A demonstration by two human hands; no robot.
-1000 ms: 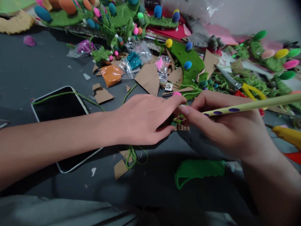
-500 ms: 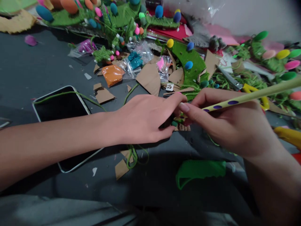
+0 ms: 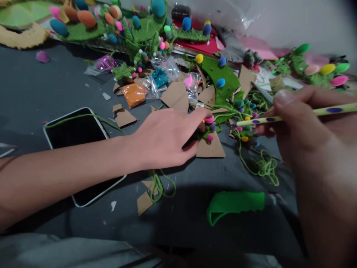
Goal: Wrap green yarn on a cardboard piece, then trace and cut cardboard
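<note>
Works amid craft clutter on dark counter (image 3: 41, 85). Lays left hand (image 3: 164, 139) palm-down at centre, fingers bunched, tips set on pom-pom cluster (image 3: 208, 128) at far-left edge of cardboard piece (image 3: 213, 149); can't tell whether pinching cluster or just pressing it, thumb tucked under. Pinches stick (image 3: 267, 120), pale yellow w/ purple dots, btwn thumb & fingers of right hand (image 3: 301, 123), raised at right, tip aimed left at cluster but apart from it, above more small loose pom-poms. Reads as seating step: small pom-poms going onto cardboard, stick as poker. Next touch prob. calls for bringing tip down & left onto cluster w/o scattering loose balls, left fingertips pinning cardboard flat. Elsewhere: phone (image 3: 75, 137) face-up at near left, partly under forearm, green strand across it; yarn (image 3: 263, 167) tangled just right of cardboard; green handle (image 3: 235, 203) near centre, close to viewer; orange bag (image 3: 135, 93) & cardboard scraps farther back; felt pieces (image 3: 220, 80) studded w/ coloured balls along far side.
</note>
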